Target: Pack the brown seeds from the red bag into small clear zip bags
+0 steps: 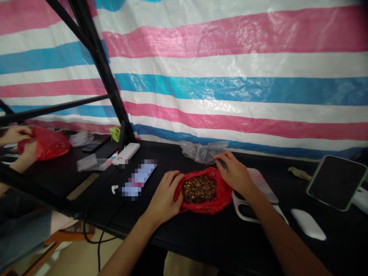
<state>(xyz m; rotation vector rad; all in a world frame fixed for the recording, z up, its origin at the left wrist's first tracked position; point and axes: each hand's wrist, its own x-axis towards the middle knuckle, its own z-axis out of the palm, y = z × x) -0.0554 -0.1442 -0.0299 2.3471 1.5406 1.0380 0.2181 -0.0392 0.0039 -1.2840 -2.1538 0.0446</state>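
Note:
A red plastic bag [222, 195] lies open on the black table [201, 234], full of small brown seeds [199, 189]. My left hand [166, 197] grips the bag's left rim with curled fingers. My right hand [234, 173] rests at the bag's upper right rim, fingers curled down, fingertips near a crumpled clear plastic bag [201, 151] behind it. My right wrist lies over a white scale [260, 191].
A white power bank [126, 153], a blurred flat item [138, 179] and a white earbud [114, 188] lie to the left. A tablet on a stand [336, 182] and a white mouse [307, 223] sit right. Another person's hands [17, 135] hold a red bag [47, 143] at far left. Striped tarp behind.

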